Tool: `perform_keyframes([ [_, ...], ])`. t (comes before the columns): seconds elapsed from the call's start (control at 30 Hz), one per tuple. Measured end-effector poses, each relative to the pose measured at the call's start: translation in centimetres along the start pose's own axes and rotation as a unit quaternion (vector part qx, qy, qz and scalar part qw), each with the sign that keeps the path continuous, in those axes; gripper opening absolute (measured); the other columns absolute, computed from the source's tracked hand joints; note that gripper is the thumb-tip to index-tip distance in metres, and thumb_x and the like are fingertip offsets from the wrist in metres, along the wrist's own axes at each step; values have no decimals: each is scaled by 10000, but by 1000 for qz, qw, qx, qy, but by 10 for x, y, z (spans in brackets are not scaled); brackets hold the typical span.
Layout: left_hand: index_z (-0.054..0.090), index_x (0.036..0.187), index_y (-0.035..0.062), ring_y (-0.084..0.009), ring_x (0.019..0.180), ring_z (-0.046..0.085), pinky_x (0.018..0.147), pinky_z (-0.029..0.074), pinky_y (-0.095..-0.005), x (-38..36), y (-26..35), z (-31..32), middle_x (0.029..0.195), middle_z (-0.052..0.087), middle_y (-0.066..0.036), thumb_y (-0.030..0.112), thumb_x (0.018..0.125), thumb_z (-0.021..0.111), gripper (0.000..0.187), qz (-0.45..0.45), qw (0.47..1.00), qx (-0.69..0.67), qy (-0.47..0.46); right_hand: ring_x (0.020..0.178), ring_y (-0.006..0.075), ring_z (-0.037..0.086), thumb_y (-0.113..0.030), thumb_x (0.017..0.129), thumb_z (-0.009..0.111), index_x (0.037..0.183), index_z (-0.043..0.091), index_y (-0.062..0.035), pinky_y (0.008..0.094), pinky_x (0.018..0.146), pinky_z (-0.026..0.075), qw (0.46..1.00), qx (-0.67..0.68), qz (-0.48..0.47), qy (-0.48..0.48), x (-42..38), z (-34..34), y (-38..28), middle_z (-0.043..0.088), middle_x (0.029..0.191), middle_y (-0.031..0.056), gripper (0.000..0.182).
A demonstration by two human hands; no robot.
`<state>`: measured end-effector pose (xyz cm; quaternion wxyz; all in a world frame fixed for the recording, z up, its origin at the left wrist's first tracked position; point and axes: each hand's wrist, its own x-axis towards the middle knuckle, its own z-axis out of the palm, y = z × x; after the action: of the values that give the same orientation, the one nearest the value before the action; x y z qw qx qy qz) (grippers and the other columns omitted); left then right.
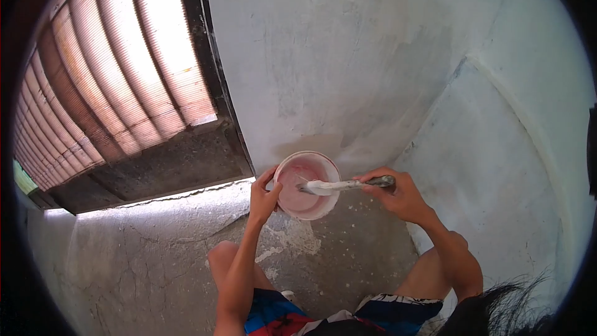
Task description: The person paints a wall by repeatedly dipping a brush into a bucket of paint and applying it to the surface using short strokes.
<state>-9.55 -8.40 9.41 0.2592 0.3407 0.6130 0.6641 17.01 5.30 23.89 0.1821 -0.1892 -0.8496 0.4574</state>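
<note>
The left hand [264, 197] holds the rim of a small bucket [306, 185], fingers wrapped tight. The right hand [398, 194] grips a brush [339, 185], its tip dipped inside the bucket. The brush looks loaded with pale paint. The wall [348, 56] above looks patchy, so painting seems partly done.

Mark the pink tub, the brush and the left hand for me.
pink tub [297, 202]: head view, lower inner wall.
brush [329, 186]: head view, paint-coated shaft over the tub.
left hand [263, 198]: head view, back of the hand gripping the tub's rim.
</note>
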Motion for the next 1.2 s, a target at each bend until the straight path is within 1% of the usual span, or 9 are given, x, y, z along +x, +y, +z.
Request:
perform_keyframes([
  [0.27,586,1228,13,-61,572,543,411,405,-209,8,-1,-23,1079,657,-72,87,826,532,412,-32,999,-12,15,966,161,637,-37,904,607,1015,588,-1,294,834,524,993,83,-72,44,9,-14,-34,667,1100,162,119],
  [0.33,586,1227,7,-60,598,544,418,405,-207,11,-8,-31,1068,657,-65,84,819,526,419,-30,999,-20,17,985,172,642,-23,892,616,1015,591,-19,294,844,517,995,10,-99,24,15,-20,-48,670,1094,176,126],
  [0.57,569,1241,-10,-60,565,535,402,379,-213,14,-9,-46,1014,660,-52,91,804,510,453,-65,997,-44,21,990,189,655,3,872,629,1030,599,-38,283,839,516,984,-20,-178,8,40,-26,-88,669,1107,170,166],
  [0.77,554,1241,-28,-60,539,525,393,373,-215,21,-24,-56,985,659,-58,91,815,500,446,-56,996,-60,24,946,181,673,-9,858,646,1065,629,-54,285,815,528,966,-71,-247,7,67,-33,-114,672,1127,113,213],
  [0.87,564,1228,-22,-59,546,528,398,378,-212,21,-21,-57,960,655,-56,91,816,500,432,-78,993,-78,31,958,171,666,46,841,640,998,615,-47,274,797,531,949,-142,-281,24,77,-43,-137,675,1117,123,184],
  [1.0,568,1221,-23,-58,566,532,416,385,-205,21,-17,-61,944,652,-48,90,817,500,425,-89,992,-90,22,985,218,666,50,826,652,1028,627,-43,279,804,548,883,-143,-430,125,88,-60,-168,678,1088,124,224],
  [1.1,565,1227,-27,-59,583,536,434,390,-200,21,-14,-60,943,653,-45,91,818,501,430,-99,991,-89,14,1026,271,654,58,829,644,1022,612,-2,306,820,553,865,-131,-455,169,81,-70,-188,666,1091,159,205],
  [1.17,591,1185,-1,-55,496,513,353,344,-202,23,-19,-56,774,592,2,126,834,498,385,-77,992,-88,43,1075,318,622,-59,931,563,1031,588,-9,374,879,529,778,-200,-560,205,78,-71,-190,619,1165,239,115],
  [1.2,591,1185,-1,-55,496,513,353,344,-202,23,-20,-57,774,592,2,126,834,498,385,-78,992,-88,44,1079,330,621,-11,866,619,1035,609,2,382,871,537,762,-268,-551,210,75,-66,-188,620,1169,227,170],
])
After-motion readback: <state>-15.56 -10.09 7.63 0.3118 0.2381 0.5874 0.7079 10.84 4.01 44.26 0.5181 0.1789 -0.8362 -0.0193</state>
